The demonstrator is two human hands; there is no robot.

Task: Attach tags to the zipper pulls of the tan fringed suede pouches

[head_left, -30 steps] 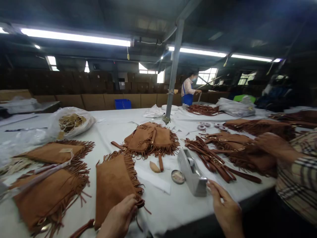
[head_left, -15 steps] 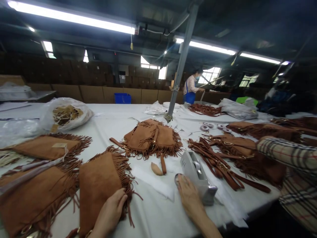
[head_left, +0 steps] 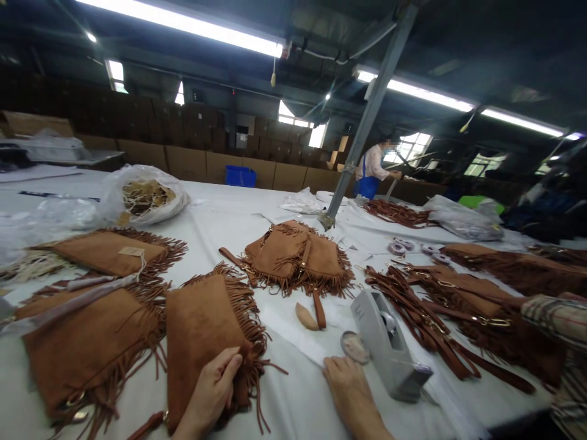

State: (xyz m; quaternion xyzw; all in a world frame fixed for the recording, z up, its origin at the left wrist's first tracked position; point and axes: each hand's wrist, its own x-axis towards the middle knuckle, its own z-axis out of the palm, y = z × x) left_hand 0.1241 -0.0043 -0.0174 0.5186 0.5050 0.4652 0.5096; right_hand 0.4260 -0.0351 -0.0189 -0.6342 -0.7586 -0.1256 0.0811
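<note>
A brown suede-like bag with fringe (head_left: 202,318) lies flat in front of me. My left hand (head_left: 213,382) rests over its lower right part, thumb and fingers curled into a pinch; whatever is between them is too small or hidden. My right hand (head_left: 351,388) is on the white table with its fingers bent down and closed, at the end of a pale translucent strip (head_left: 293,336). Its fingertips are hidden from me. Just beyond it lies a small round dish (head_left: 354,347), beside a grey tape dispenser (head_left: 389,345).
More fringed bags lie at left (head_left: 92,339) and centre (head_left: 298,256). A strap bundle (head_left: 413,305) sits right of the dispenser. A plastic sack (head_left: 144,195) and a metal post (head_left: 367,122) stand farther back. A co-worker's plaid sleeve (head_left: 557,318) is at right.
My right hand has moved off the round dish, back toward me, uncovering it. My left hand stays over the bag, its fingers more tightly curled. The whole view has shifted and tilted.
</note>
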